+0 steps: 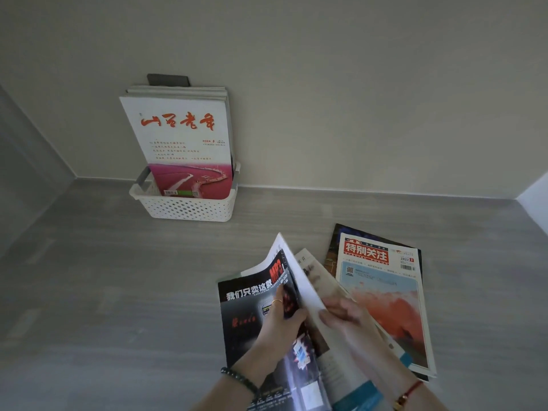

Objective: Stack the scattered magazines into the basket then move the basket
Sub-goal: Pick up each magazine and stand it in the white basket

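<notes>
The black-covered magazine (pixel 255 295) is low in the middle of the view, raised off the floor (pixel 89 292) and sagging half open. It looks light, glossy and floppy, so I judge it will droop and slip unless taken along the spine with the pages pinched together. The left hand (pixel 278 320) curls round its cover edge, and the right hand (pixel 345 317) grips the pale inner pages, fingers bent over the sheet. Just to the right a white-and-orange magazine (pixel 385 295) lies flat, overlapping a dark magazine (pixel 333 244); their thin, slick covers would likely slide on each other. Well apart, against the matt wall (pixel 355 99), the white perforated plastic basket (pixel 189 207) with grey handles holds several upright magazines (pixel 178 129) leaning back. It stands on the grey wood-grain floor.
</notes>
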A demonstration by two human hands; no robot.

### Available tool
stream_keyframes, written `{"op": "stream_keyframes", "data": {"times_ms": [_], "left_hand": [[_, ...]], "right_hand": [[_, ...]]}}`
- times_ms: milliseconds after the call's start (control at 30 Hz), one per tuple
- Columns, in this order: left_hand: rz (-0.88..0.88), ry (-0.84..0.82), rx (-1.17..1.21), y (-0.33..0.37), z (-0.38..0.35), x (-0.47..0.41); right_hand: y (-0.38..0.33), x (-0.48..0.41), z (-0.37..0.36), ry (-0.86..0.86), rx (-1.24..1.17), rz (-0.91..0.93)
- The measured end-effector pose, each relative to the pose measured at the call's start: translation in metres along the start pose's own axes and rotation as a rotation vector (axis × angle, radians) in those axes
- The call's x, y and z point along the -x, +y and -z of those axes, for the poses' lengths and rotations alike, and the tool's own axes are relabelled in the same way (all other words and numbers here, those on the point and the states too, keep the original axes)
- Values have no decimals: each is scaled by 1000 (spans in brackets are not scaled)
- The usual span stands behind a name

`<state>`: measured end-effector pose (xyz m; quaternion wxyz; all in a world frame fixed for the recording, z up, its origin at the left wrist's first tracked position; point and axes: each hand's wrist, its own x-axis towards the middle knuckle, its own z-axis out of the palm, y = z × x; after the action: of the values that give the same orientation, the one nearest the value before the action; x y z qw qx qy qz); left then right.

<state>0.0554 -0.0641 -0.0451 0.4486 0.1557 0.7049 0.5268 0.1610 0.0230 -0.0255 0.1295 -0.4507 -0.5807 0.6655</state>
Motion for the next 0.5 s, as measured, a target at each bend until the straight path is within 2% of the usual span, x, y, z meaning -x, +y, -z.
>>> {"op": "stream_keyframes", "data": {"times_ms": [100,167,267,333,433,500], "left_hand": [[-61,40,-177,2,5,-2],[-87,84,-159,6,17,-2],[-64,81,145,16,43,2],[-42,52,403,25,63,5],[-85,4,542,44,94,5],[-154,-15,564,56,112,3]], "right_hand": [[1,-8,8,19,65,-54],[4,-18,19,44,227,-28],[13,-29,33,174,455,24],[13,-31,30,236,478,109],[-9,-33,7,115,314,222],[-30,-35,-16,-79,147,136]]}}
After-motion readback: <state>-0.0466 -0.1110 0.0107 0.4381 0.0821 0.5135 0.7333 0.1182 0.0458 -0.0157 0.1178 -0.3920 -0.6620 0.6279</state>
